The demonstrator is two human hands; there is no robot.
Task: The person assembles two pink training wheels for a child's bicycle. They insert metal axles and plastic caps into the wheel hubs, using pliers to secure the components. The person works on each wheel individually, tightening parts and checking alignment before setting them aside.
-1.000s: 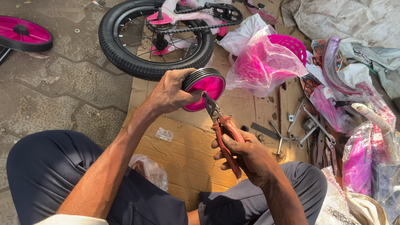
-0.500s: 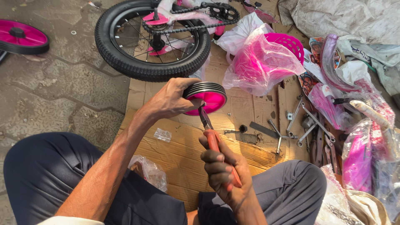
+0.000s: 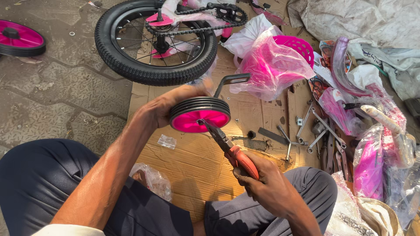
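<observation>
Gripping a small pink training wheel (image 3: 200,114) with a black tyre, the left hand (image 3: 175,102) holds it up above the cardboard sheet (image 3: 197,161). The right hand (image 3: 267,185) is closed around the red handles of pliers (image 3: 227,146), whose tips meet the wheel's centre. Behind stands a bicycle wheel (image 3: 155,41).

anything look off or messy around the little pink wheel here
Nothing looks broken. The small pink wheel sits level in the left hand, and the red-handled pliers in the right hand meet its hub. The only mess: spanners and plastic-wrapped pink parts lie scattered over the cardboard.
</observation>
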